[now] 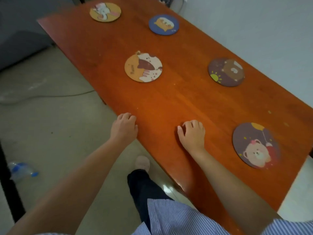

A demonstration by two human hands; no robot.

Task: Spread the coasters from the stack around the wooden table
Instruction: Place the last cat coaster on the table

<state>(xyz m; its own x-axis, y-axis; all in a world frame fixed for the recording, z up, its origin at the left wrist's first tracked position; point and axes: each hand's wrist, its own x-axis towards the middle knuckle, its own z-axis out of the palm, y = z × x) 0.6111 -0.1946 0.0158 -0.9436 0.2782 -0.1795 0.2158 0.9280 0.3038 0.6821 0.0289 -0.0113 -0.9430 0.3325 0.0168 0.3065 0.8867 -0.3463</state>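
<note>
Several round picture coasters lie flat and apart on the wooden table (pixel 177 102). A yellow one with a white cat (pixel 105 12) and a blue one (pixel 163 24) sit at the far end. An orange-and-white one (pixel 143 68) and a dark brown bear one (pixel 226 72) lie mid-table. A purple bear coaster (pixel 256 145) rests near the close right corner. No stack shows. My left hand (pixel 124 127) rests on the table's left edge with curled fingers, holding nothing. My right hand (pixel 192 133) lies on the tabletop, fingers bent, nothing in it.
A grey sofa (pixel 20 31) stands at the far left. A cable (pixel 50 96) runs over the tiled floor, and a plastic bottle (pixel 21 170) lies low at the left. My leg and foot (pixel 142 167) stand beside the table's left edge. A pale wall borders the right side.
</note>
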